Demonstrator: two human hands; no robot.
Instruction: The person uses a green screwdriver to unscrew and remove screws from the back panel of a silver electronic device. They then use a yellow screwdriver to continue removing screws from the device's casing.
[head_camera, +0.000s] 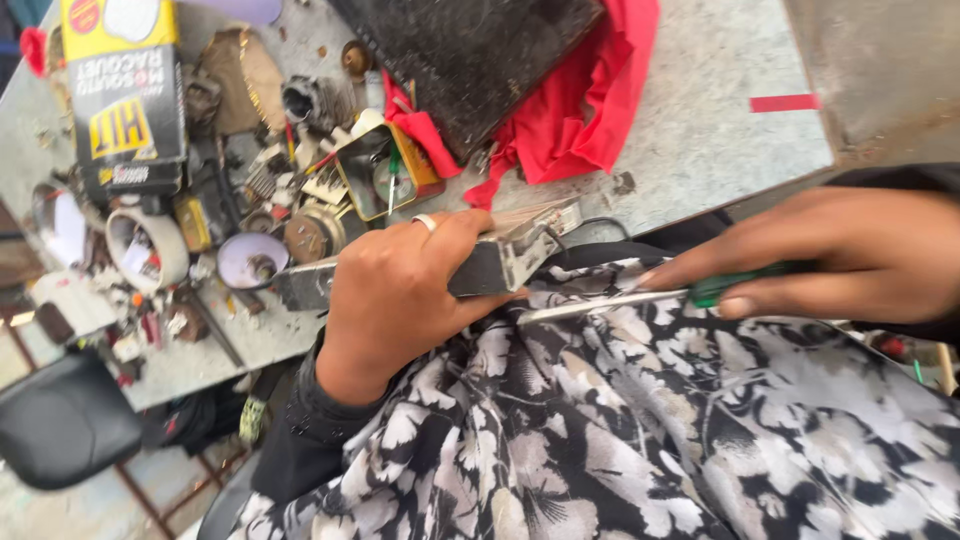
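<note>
My left hand (395, 295), with a ring on one finger, grips a flat grey metal device (505, 258) held over my lap, its open end pointing right. My right hand (850, 250) holds a screwdriver with a green handle (735, 285); its steel shaft (600, 304) points left, with the tip at the underside of the device near my left palm. Both hands are above black-and-white flowered cloth (650, 430) that covers my lap.
A grey worktable (700, 130) lies ahead, cluttered at the left with small parts, an open tin (385, 175), a tape roll (145, 250) and a yellow-and-black box (125, 95). A red cloth (580, 100) lies under a dark slab (480, 60). A black stool seat (65, 420) is lower left.
</note>
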